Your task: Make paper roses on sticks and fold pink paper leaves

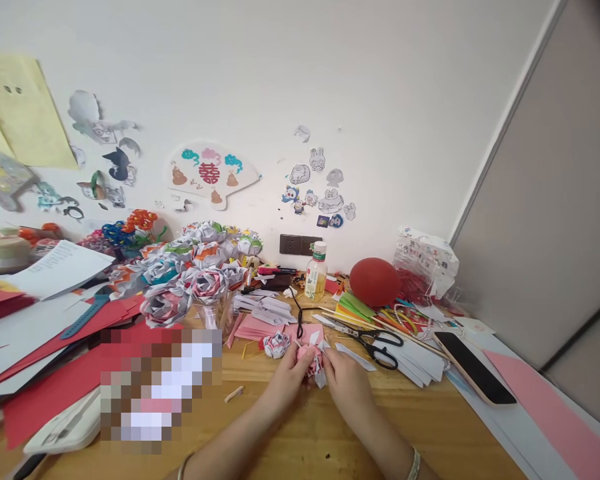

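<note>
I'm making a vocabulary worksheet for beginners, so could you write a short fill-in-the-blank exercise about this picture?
1. The folded pink and white piece between the left hand and the right hand is made of ____.
2. The bottle has a cap coloured ____.
3. In this view, the phone lies to the ____ of the scissors.

Missing words: paper; white; right.

A pink-and-white folded-paper flower (316, 363), partly hidden, is held in the frame's lower middle, its pink part bunched and pointed white flaps jutting at right and below.
</note>
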Tool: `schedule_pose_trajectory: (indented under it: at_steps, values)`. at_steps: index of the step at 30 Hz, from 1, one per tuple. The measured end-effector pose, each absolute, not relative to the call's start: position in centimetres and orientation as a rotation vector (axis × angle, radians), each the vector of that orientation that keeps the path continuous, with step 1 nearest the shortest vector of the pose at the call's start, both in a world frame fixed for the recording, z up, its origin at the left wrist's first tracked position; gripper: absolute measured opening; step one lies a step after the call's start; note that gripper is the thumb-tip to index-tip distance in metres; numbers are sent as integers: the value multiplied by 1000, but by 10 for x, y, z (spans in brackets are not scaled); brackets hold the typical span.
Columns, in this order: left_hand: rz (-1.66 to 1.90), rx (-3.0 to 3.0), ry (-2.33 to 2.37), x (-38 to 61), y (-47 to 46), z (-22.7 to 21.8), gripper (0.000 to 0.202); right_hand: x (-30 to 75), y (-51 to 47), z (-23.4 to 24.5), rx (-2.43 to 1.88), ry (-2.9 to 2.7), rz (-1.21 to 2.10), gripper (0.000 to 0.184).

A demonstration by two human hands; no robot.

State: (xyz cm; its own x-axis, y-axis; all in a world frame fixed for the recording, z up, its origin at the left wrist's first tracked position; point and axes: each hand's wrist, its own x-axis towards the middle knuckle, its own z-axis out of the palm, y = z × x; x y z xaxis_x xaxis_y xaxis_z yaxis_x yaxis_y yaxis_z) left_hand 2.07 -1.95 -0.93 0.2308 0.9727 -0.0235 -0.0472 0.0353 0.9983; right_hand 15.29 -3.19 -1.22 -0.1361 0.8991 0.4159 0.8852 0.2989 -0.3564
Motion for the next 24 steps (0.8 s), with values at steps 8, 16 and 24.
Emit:
schedule_pose_trajectory:
  at_steps: [8,16,24]
  values:
    - [1172,1334,1029,10,-21,2,46,137,-44,-18,-1455,-1980,37,51]
    - [1133,1212,891,14,-20,-5,48,148,-40,-15,-1313,-2003,-81,55]
    - [1142,1474,1030,8,-17,-5,47,141,-30,-44,-1434,-1996,-127,50]
